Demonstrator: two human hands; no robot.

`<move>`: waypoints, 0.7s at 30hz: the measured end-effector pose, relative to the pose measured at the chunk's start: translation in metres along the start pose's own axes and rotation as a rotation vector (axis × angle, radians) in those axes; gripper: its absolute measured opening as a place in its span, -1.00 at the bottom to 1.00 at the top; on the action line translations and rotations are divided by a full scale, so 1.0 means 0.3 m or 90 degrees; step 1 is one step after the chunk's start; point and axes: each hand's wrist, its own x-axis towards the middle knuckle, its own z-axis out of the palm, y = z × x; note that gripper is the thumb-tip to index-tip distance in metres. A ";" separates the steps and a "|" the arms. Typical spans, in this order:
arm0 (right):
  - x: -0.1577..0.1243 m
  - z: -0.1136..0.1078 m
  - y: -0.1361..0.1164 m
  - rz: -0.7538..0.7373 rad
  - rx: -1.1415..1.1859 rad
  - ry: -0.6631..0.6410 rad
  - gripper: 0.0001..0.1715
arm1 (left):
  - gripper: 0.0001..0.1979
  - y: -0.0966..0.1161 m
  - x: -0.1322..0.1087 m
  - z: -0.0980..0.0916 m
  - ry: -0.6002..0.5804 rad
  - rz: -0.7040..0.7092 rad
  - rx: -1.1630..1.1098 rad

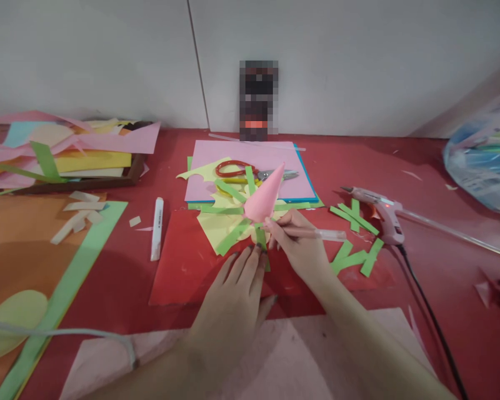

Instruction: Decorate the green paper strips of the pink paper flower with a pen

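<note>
My left hand (241, 278) lies with fingers stretched out, its fingertips at a green paper strip (261, 236) on the near side of a pink paper cone (263, 199). Several green strips fan out from around the cone over pale yellow scallop-edged paper (210, 226). In my right hand (302, 244) is a slim pen (331, 234) with a clear rear end, its tip end close to the cone's lower right edge. The fingers partly cover the pen, so its tip is hard to make out. A red sheet (183, 272) lies underneath.
Red-handled scissors (270, 174) rest on pink paper (208, 186) behind the cone. To the right lie a glue gun (383, 214) with a cord and loose green strips (354, 258). A white marker (157, 229) and a box of paper scraps (137, 171) are at left.
</note>
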 end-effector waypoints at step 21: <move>0.002 -0.002 -0.002 0.017 0.035 -0.005 -0.73 | -0.54 0.000 -0.003 -0.001 -0.004 -0.004 -0.009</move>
